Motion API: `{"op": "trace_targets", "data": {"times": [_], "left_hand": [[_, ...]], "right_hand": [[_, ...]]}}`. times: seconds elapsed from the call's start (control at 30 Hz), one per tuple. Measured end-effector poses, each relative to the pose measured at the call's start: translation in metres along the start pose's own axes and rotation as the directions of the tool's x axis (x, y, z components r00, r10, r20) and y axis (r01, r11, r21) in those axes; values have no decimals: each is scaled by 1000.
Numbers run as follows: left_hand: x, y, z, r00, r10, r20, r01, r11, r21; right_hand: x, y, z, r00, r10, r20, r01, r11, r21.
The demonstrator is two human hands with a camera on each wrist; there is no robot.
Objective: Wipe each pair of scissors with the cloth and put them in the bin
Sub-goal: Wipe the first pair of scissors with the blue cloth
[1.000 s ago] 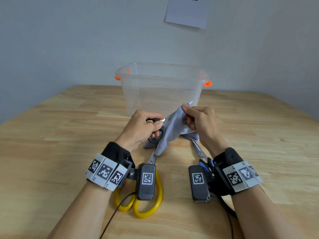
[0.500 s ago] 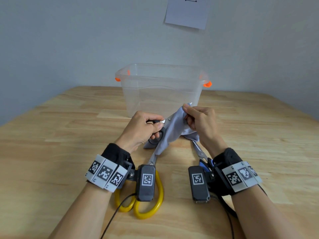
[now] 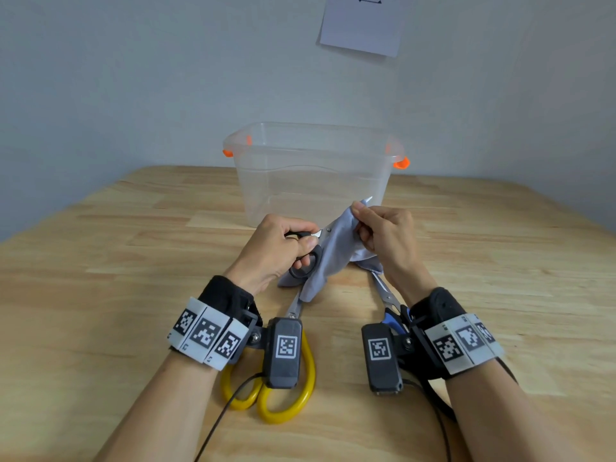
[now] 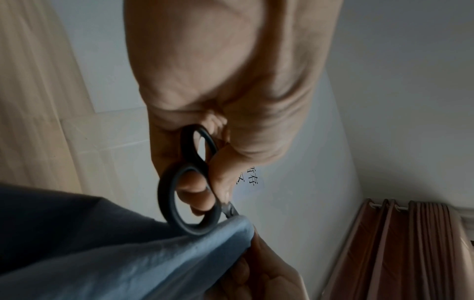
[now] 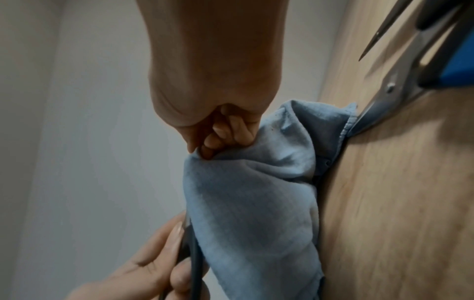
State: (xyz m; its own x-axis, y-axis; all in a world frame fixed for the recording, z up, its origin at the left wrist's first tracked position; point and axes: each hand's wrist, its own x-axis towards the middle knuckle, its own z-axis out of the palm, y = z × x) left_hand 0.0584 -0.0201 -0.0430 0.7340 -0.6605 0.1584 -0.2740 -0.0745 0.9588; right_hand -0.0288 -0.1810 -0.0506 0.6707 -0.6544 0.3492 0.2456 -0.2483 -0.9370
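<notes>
My left hand grips the black-handled scissors by their handle loops, just above the table in front of the bin. My right hand pinches the grey-blue cloth around their blades near the tip; only the point pokes out past my fingers. The cloth hangs down to the tabletop. The clear plastic bin with orange latches stands behind my hands and looks empty. Yellow-handled scissors lie under my left wrist. Blue-handled scissors lie under my right wrist.
The wooden table stretches wide to both sides. A grey wall rises right behind the bin, with a sheet of paper stuck on it. A black cable runs from my left wrist camera toward me.
My hands and the scissors stay almost in the same place; the cloth shifts only slightly along the blades.
</notes>
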Motion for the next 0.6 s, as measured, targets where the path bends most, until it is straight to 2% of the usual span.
{"op": "trace_targets", "data": {"times": [0.2,0.6], "left_hand": [[-1,0,-1,1000,2,6,-2,1000,27],[1,-1,0,998,-67,2,67,998,7]], "right_hand": [[3,2,-6,998,-6,-57,5,1000,-12],[6,11,-8,989,-99,-108,91,993,-76]]}}
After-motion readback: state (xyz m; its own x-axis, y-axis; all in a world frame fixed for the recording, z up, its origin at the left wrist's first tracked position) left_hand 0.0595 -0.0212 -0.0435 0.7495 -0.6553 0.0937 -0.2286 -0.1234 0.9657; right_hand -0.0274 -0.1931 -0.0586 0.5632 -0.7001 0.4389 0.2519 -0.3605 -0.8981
